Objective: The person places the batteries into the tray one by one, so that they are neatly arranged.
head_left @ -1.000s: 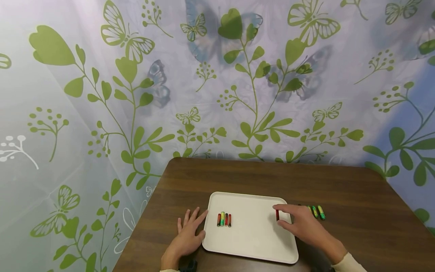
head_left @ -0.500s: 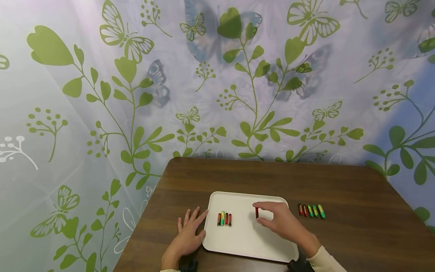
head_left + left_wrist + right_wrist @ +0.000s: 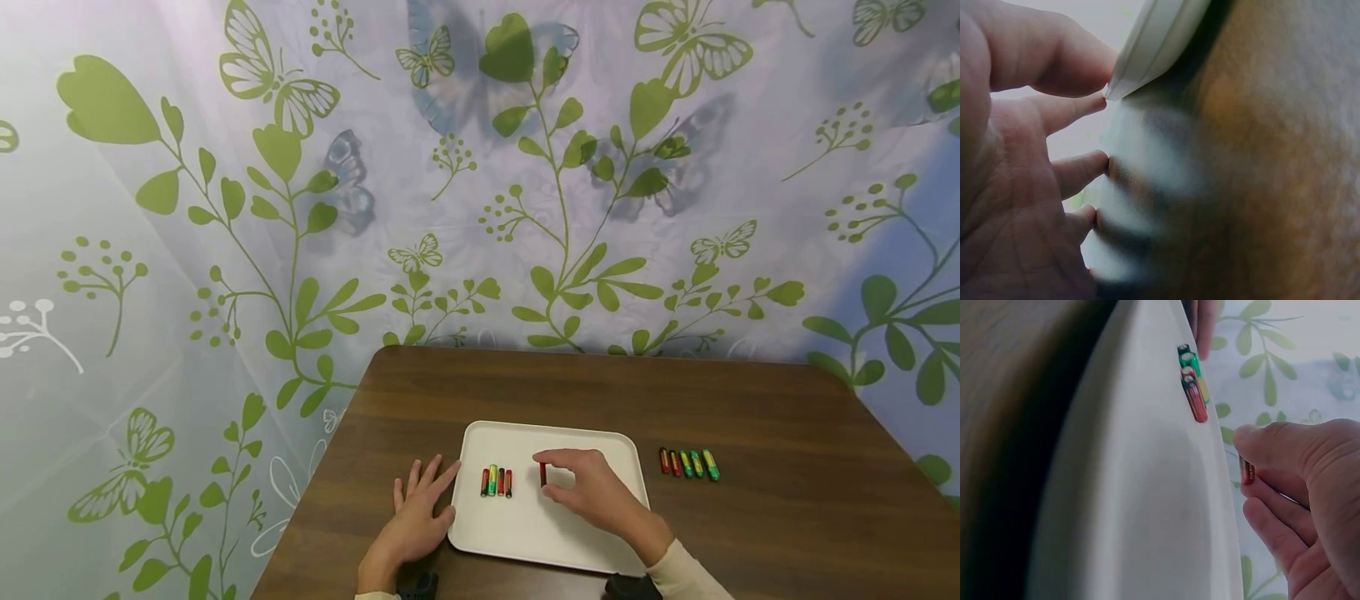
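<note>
From here I can see the right hand (image 3: 588,487) low in the frame, just right of centre, its thumb and index finger pinching a red battery (image 3: 543,475) by the ends over the white tray (image 3: 517,529) — just right of a row of four batteries (image 3: 492,481), red ones and a green one, lying on it; the left hand (image 3: 412,525), lower left of the tray, has its fingers spread and straight, touching the rim — and five more batteries (image 3: 686,464) lie at lower right on the brown wooden surface (image 3: 570,387)
</note>
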